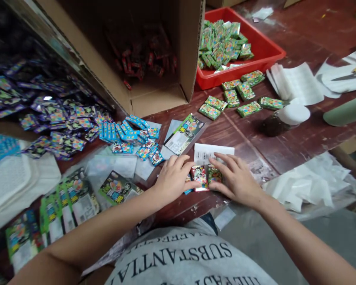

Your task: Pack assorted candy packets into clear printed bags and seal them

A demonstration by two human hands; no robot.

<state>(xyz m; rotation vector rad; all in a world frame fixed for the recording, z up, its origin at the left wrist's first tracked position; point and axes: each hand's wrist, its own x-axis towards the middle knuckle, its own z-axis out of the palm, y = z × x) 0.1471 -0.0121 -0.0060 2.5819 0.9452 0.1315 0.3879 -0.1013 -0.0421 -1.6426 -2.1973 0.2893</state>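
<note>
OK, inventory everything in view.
Cardboard box: one, brown, back
Red packets: many, red, in box
Tray: one, red, back right
Green packets: many, green, back right
Purple packets: many, purple, left
Blue packets: many, blue, left
Printed pouches: several, green-black, left, centre
Jar: one, dark, right
Cylinder: one, green, right
Scissors: one, yellow-handled, right
Papers: several, white, right
Plastic bag: one, clear, right
Table: one, maroon, beneath
Handled packets: three, blue, red, green, front
Left hand: one, front
Right hand: one, front

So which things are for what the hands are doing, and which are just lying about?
Seem part of it:
red packet, under the left hand's thumb
green packet, at the right hand's fingers
printed white paper, just beyond them

Probably just lying about:
scissors
white-capped dark jar
green cylinder
</note>
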